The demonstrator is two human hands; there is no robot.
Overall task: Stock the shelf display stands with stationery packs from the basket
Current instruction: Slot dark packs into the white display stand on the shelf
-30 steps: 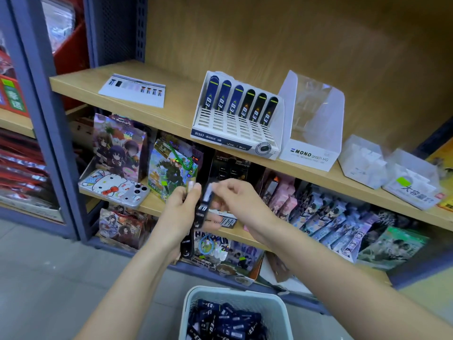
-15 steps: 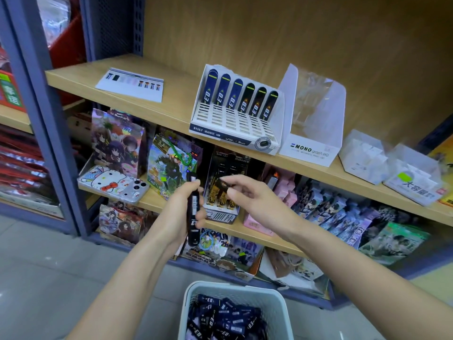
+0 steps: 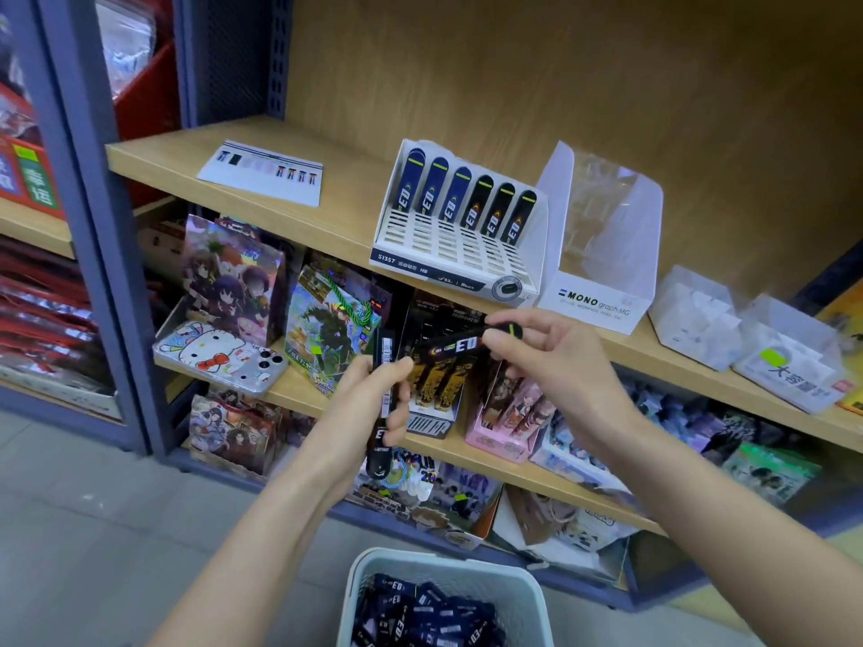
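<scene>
A shop aisle: pale wooden shelves (image 3: 261, 147) on blue-grey metal uprights (image 3: 93, 226), wood-grain backing behind, grey tiled floor (image 3: 79, 530) below. On the upper shelf lies a printed card (image 3: 261, 172), and to its right stands a white slotted display stand (image 3: 460, 231) with six dark packs upright in its back row (three blue, three black, the front slots bare). Just beside it sits a clear-and-white MONO display box (image 3: 602, 254), then small clear trays (image 3: 742, 338) further right. The shelves underneath are crowded with bright illustrated packets and a cartoon-cat phone case (image 3: 219, 357).

In front of the lower shelves, the left hand (image 3: 373, 403) is closed around a clutch of black stationery packs (image 3: 384, 403), held upright. The right hand (image 3: 541, 361) pinches one black "ED" pack (image 3: 460, 344) by its end, lying roughly level, its other end near the left hand's fingers. A white plastic basket (image 3: 448, 572) at the bottom holds a heap of the same dark packs.
</scene>
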